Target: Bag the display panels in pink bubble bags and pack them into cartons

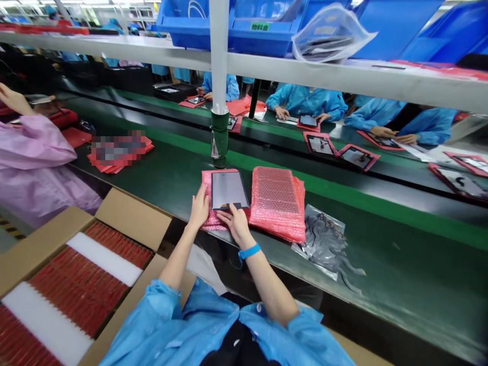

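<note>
The left hand [199,207] and the right hand [233,222] meet at a dark glass display panel [227,190], which lies flat on a pink bubble-wrap pouch [207,184] on a green conveyor bench [358,218]. The panel sits straight ahead of the person, its long axis running away from them. The right hand is the nearer, lying at the panel's near edge with its fingers slightly apart. The left hand lies along the left edge, its fingers over the pouch. Whether either hand pinches the panel, the view cannot tell. A stack of pink bubble-wrap pouches [277,203] lies just right, near a clear plastic bag [322,241]; a cardboard carton [131,218] stands left.
</note>
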A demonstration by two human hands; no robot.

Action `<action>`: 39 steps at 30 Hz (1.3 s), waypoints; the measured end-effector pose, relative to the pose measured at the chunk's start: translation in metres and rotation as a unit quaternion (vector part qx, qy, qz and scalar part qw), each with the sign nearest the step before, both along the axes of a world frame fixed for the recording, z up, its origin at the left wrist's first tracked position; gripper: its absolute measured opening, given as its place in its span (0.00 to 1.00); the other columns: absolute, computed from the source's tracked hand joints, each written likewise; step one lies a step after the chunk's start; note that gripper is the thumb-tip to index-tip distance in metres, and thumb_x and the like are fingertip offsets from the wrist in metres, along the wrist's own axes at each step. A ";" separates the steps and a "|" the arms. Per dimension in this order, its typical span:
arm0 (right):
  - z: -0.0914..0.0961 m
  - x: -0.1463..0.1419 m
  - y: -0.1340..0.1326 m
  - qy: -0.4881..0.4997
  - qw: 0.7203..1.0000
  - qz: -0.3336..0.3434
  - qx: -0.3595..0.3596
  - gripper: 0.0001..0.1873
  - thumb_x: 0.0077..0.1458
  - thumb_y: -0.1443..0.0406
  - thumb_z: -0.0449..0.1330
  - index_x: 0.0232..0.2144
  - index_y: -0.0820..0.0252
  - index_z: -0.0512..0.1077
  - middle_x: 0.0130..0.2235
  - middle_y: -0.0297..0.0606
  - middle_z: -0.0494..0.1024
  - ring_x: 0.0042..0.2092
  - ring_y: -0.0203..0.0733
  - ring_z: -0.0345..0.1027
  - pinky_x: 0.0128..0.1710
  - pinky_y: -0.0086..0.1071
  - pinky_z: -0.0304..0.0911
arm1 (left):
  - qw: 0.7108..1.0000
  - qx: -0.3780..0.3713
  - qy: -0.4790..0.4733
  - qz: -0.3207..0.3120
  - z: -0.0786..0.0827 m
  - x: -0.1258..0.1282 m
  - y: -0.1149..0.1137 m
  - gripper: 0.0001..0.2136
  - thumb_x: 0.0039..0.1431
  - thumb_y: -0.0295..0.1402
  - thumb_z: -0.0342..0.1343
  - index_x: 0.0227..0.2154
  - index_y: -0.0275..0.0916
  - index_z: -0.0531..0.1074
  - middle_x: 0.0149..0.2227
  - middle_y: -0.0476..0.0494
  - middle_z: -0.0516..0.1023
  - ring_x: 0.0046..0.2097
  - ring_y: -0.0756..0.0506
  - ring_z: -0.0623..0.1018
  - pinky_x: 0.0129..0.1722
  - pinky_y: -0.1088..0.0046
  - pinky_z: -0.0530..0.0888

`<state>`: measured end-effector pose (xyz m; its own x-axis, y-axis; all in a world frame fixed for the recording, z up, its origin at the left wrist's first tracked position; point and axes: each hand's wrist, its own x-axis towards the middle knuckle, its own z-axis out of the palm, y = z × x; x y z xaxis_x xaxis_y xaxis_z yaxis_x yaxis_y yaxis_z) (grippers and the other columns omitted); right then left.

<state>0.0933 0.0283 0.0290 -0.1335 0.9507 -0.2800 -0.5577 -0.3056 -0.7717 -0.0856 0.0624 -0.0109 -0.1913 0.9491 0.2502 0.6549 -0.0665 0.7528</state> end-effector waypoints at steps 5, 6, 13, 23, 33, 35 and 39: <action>-0.026 0.080 -0.068 -0.114 0.986 0.121 -0.015 0.29 0.59 0.42 0.72 0.46 0.59 0.79 0.34 0.43 0.87 0.29 0.42 0.80 0.28 0.31 0.75 | 0.997 0.045 -0.005 -0.068 -0.013 -0.011 -0.022 0.25 0.76 0.47 0.48 0.66 0.41 0.76 0.71 0.35 0.75 0.75 0.37 0.69 0.78 0.52 0.61; -0.031 0.101 -0.087 -0.137 0.985 0.108 -0.003 0.29 0.59 0.41 0.72 0.45 0.60 0.80 0.32 0.42 0.86 0.28 0.41 0.79 0.27 0.31 0.73 | 0.993 0.035 0.017 -0.110 -0.017 -0.009 -0.030 0.23 0.75 0.48 0.52 0.61 0.44 0.80 0.69 0.37 0.78 0.75 0.36 0.70 0.78 0.49 0.61; -0.033 0.246 -0.155 -0.457 0.857 -0.235 0.034 0.26 0.63 0.41 0.67 0.41 0.57 0.83 0.35 0.42 0.85 0.35 0.46 0.76 0.40 0.41 0.73 | 0.980 0.064 0.037 -0.184 -0.031 0.009 -0.047 0.15 0.73 0.48 0.58 0.53 0.53 0.85 0.63 0.44 0.83 0.72 0.32 0.71 0.75 0.40 0.62; -0.039 0.325 -0.151 -0.744 0.641 -0.116 0.148 0.22 0.70 0.51 0.61 0.55 0.56 0.84 0.48 0.50 0.81 0.50 0.57 0.73 0.54 0.50 0.69 | 0.979 0.060 0.035 -0.190 -0.028 0.008 -0.042 0.14 0.73 0.48 0.57 0.47 0.50 0.84 0.60 0.42 0.84 0.72 0.31 0.71 0.75 0.40 0.63; -0.089 0.253 -0.184 -0.775 0.579 -0.207 0.145 0.27 0.75 0.56 0.56 0.71 0.53 0.71 0.59 0.49 0.81 0.63 0.55 0.71 0.73 0.58 0.52 | 0.983 0.043 0.030 -0.173 -0.020 0.013 -0.045 0.13 0.72 0.48 0.58 0.46 0.49 0.83 0.60 0.41 0.84 0.72 0.32 0.72 0.75 0.41 0.63; -0.093 0.251 -0.187 -0.773 0.585 -0.204 0.138 0.30 0.74 0.54 0.56 0.73 0.53 0.69 0.61 0.49 0.79 0.64 0.56 0.69 0.75 0.60 0.47 | 0.984 0.046 0.029 -0.170 -0.019 0.014 -0.046 0.12 0.72 0.47 0.58 0.46 0.49 0.83 0.59 0.41 0.84 0.72 0.32 0.71 0.76 0.41 0.63; -0.086 0.257 -0.180 -0.780 0.583 -0.197 0.114 0.29 0.74 0.53 0.57 0.71 0.52 0.73 0.59 0.50 0.77 0.62 0.57 0.67 0.73 0.61 0.49 | 0.983 0.051 0.027 -0.176 -0.017 0.015 -0.046 0.12 0.73 0.46 0.58 0.45 0.48 0.83 0.59 0.40 0.84 0.73 0.32 0.71 0.77 0.42 0.62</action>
<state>0.3504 -0.1518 -0.0574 0.3556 0.8575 0.3718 0.8846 -0.1803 -0.4301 -0.0710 0.0165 -0.0276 0.1598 0.9236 0.3485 0.6162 -0.3691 0.6957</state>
